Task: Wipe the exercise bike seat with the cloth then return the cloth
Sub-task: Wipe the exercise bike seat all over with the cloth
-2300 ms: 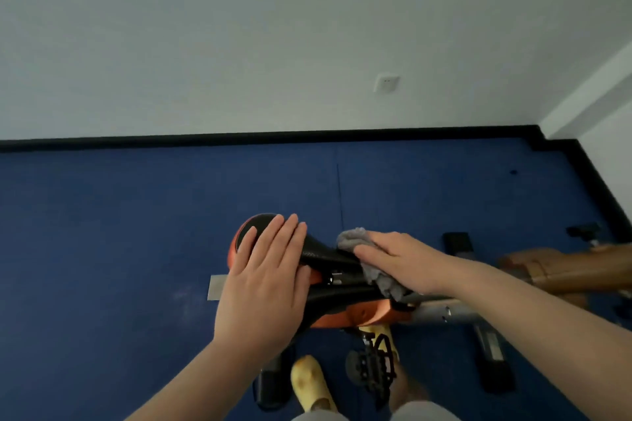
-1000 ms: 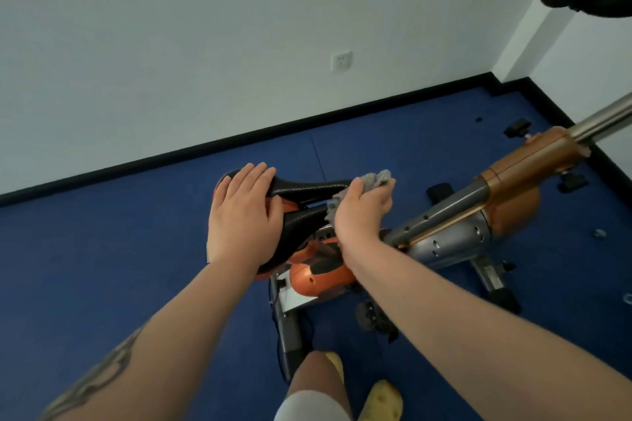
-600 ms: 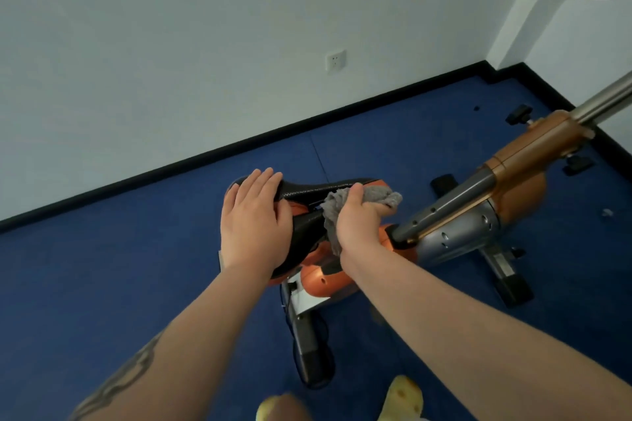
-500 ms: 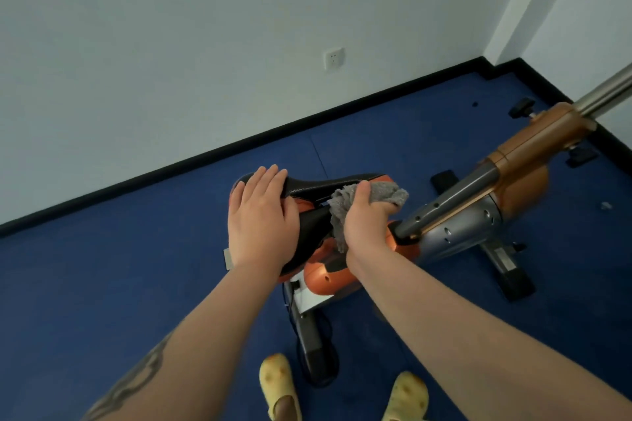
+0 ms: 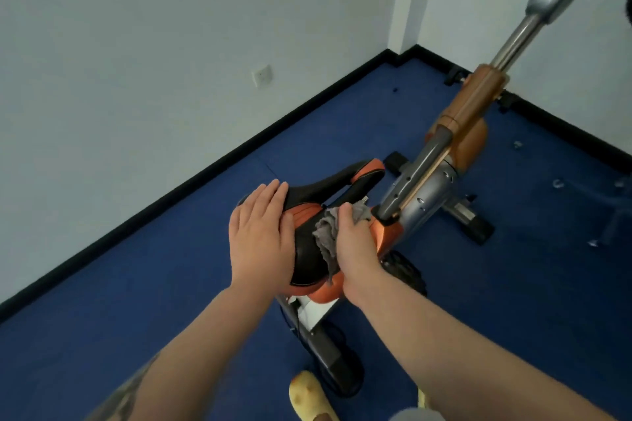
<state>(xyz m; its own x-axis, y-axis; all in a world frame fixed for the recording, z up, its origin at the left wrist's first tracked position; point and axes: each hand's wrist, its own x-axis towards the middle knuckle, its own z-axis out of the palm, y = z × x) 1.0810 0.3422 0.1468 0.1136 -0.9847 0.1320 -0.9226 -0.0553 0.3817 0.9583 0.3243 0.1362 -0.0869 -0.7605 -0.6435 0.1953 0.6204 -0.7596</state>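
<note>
You are wiping now. Your right hand (image 5: 355,243) squeezes the gray cloth (image 5: 326,232) against the seat (image 5: 307,215); your left hand (image 5: 261,236) lies flat, fingers together. Next, rub the front part too.

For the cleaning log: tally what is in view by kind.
Hands: 2, left hand flat on the seat, right hand gripping the cloth
Exercise bike seat: 1
Grey cloth: 1
Yellow shoes: 2, the second barely visible
Wall socket: 1
Total: 7

No readable text, labels, brands or numbers anywhere: none on the exercise bike (image 5: 444,161), walls or floor.
</note>
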